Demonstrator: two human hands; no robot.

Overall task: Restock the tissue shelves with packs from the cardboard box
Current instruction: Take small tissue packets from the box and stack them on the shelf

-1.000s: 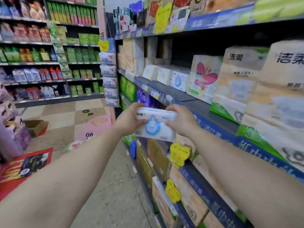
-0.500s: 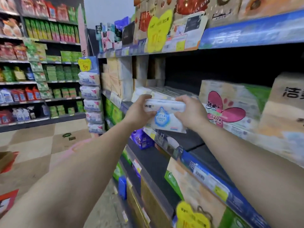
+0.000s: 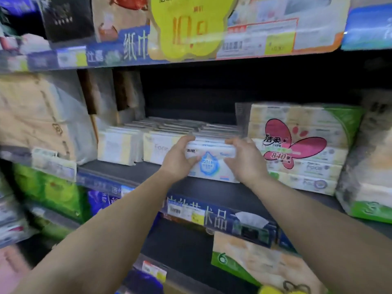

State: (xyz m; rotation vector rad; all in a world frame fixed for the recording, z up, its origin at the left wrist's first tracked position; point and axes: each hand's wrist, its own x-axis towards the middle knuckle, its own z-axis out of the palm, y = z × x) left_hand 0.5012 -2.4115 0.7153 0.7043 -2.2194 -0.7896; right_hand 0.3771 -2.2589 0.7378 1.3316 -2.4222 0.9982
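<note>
A white tissue pack (image 3: pixel 210 164) with a blue drop logo stands at the front of the middle shelf (image 3: pixel 135 172), in front of a row of like white packs (image 3: pixel 176 128). My left hand (image 3: pixel 178 158) grips its left end, thumb on the front. My right hand (image 3: pixel 244 160) grips its right end. The cardboard box is out of view.
A large pack with a pink butterfly label (image 3: pixel 297 145) stands right of my hands. Beige wrapped packs (image 3: pixel 38 117) fill the shelf's left. A yellow price sign (image 3: pixel 186 24) hangs from the upper shelf edge. Green packs (image 3: pixel 254 264) lie on the shelf below.
Both hands carried the pack forward and down onto the middle shelf. The view turned from the aisle to face the shelf straight on.
</note>
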